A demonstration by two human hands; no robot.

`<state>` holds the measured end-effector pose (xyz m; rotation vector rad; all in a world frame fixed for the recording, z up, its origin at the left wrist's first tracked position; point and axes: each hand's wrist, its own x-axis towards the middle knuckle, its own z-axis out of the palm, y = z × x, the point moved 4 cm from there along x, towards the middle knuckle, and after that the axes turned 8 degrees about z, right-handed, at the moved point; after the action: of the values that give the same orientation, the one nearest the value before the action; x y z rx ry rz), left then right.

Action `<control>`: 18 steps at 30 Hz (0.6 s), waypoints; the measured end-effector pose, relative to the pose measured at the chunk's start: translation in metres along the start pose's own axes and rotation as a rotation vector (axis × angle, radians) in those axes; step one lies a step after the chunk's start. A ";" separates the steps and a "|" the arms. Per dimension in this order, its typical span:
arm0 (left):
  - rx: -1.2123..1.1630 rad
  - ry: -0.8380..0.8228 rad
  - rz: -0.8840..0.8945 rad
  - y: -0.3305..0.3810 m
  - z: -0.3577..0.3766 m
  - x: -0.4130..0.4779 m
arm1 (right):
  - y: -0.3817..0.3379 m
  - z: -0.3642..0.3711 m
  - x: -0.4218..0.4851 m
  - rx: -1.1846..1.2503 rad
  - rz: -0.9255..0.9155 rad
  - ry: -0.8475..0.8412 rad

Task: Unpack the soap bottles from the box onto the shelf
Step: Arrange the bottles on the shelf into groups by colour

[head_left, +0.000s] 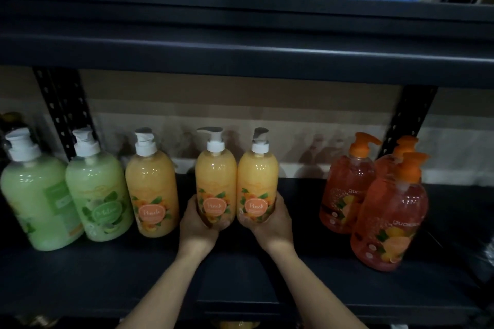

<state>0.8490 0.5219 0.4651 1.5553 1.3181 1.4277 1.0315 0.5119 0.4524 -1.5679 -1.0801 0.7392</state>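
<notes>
Two yellow peach soap bottles with white pumps stand side by side, upright, at the middle of the dark shelf [240,270]. My left hand [196,224] grips the base of the left peach bottle [216,176]. My right hand [271,222] grips the base of the right peach bottle [258,179]. A third peach bottle [151,189] stands alone a little to their left. The box is not in view.
Two green melon bottles [99,195] [37,200] stand at the left end. Three orange bottles [391,219] [347,184] [401,152] cluster at the right. A dark shelf beam [246,53] runs overhead, with perforated uprights [61,104] behind.
</notes>
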 end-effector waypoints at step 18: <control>0.210 0.063 0.065 -0.006 -0.004 0.004 | -0.003 -0.001 -0.004 0.040 0.023 -0.056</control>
<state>0.8433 0.5265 0.4611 1.7145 1.5086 1.4256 1.0296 0.5079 0.4555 -1.5358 -1.0830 0.8193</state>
